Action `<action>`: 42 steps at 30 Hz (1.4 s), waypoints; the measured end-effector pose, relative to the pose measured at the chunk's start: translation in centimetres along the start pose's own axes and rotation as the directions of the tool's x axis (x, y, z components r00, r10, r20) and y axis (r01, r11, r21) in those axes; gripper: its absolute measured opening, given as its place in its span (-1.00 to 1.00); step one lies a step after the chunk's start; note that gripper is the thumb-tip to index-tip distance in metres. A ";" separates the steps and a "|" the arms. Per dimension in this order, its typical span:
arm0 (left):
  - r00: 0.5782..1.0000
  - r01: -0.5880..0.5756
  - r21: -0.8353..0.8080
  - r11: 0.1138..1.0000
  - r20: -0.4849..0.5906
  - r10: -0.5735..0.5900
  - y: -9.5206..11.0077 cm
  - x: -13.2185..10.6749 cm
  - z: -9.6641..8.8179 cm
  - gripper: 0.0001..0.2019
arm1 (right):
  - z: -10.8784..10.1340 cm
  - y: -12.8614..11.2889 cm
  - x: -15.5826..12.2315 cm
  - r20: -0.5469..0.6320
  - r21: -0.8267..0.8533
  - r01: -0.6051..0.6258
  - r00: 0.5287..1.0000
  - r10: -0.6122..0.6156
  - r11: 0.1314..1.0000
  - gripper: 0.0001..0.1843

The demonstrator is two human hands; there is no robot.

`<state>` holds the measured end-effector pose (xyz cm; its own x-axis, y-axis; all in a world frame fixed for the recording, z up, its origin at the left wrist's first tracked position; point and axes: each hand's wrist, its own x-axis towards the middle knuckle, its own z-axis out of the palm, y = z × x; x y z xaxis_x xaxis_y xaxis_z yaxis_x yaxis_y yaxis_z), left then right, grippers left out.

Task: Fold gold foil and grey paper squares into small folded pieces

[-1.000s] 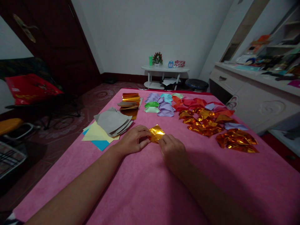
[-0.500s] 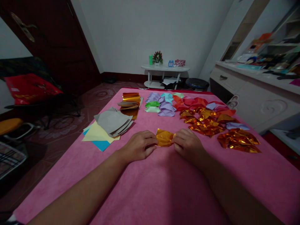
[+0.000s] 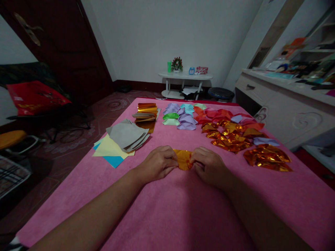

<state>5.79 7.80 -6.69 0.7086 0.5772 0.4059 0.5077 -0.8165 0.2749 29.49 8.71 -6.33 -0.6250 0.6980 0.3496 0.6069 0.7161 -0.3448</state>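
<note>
A small piece of shiny gold foil paper (image 3: 184,160) is stretched between my two hands, just above or on the pink cloth. My left hand (image 3: 160,162) pinches its left end, fingers closed. At the other end, my right hand (image 3: 206,163) is closed on the paper, which looks crumpled there. To the left lie grey-backed sheets (image 3: 127,134) over yellow (image 3: 108,148) and blue paper (image 3: 114,161). Folded gold foil pieces (image 3: 267,157) are heaped at the right.
Behind my hands are folded purple paper pieces (image 3: 186,122), red ones (image 3: 213,115) and a stack of gold foil (image 3: 146,111). The pink-covered table (image 3: 157,209) stands between a white cabinet (image 3: 282,97) and a chair holding a red bag (image 3: 36,97).
Both hands and the gold foil paper have come slightly nearer to me. The foil's lower edge now tips downward, and its top edge lies flatter. The view has shifted a little.
</note>
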 end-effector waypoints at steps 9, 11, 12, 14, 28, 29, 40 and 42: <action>0.994 -0.074 -0.009 0.997 0.079 0.074 0.5 -0.3 0.0 -0.74 | 0.6 -1.6 0.2 -0.036 0.048 -0.124 0.991 0.126 0.991 -0.73; 0.993 -0.075 -0.024 0.997 0.088 0.077 0.7 -0.3 0.1 -0.74 | 0.7 -2.0 0.1 -0.025 0.070 -0.165 0.986 0.167 0.984 -0.76; 0.993 -0.074 -0.039 0.996 0.092 0.078 0.7 -0.4 0.1 -0.75 | 0.8 -2.3 0.2 -0.017 0.079 -0.193 0.981 0.195 0.978 -0.78; 0.993 -0.062 -0.092 0.994 0.093 0.070 0.7 -0.4 0.0 -0.76 | 1.1 -2.9 0.2 -0.008 0.098 -0.243 0.970 0.245 0.965 -0.84; 0.974 0.227 -0.587 0.777 0.124 -0.190 -1.0 -0.9 0.0 -0.89 | 1.7 -3.5 0.5 0.055 0.222 -0.383 0.923 0.381 0.897 -0.87; 0.972 0.233 -0.587 0.775 0.128 -0.196 -0.9 -0.9 0.0 -0.89 | 1.7 -3.6 0.5 0.061 0.221 -0.389 0.921 0.386 0.894 -0.87; 0.947 0.314 -0.518 0.795 0.113 -0.301 -0.3 -0.6 0.8 -0.90 | 1.6 -3.6 0.5 0.091 0.201 -0.406 0.914 0.396 0.891 -0.86; 0.950 0.309 -0.539 0.783 0.130 -0.286 -0.4 -0.6 0.5 -0.93 | 1.7 -3.6 0.5 0.088 0.200 -0.403 0.915 0.393 0.893 -0.85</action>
<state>5.45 7.78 -7.48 0.5914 0.7827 0.1940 0.3523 -0.4672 0.8109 26.16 6.45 -6.40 -0.3769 0.9200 0.1078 0.6953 0.3579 -0.6232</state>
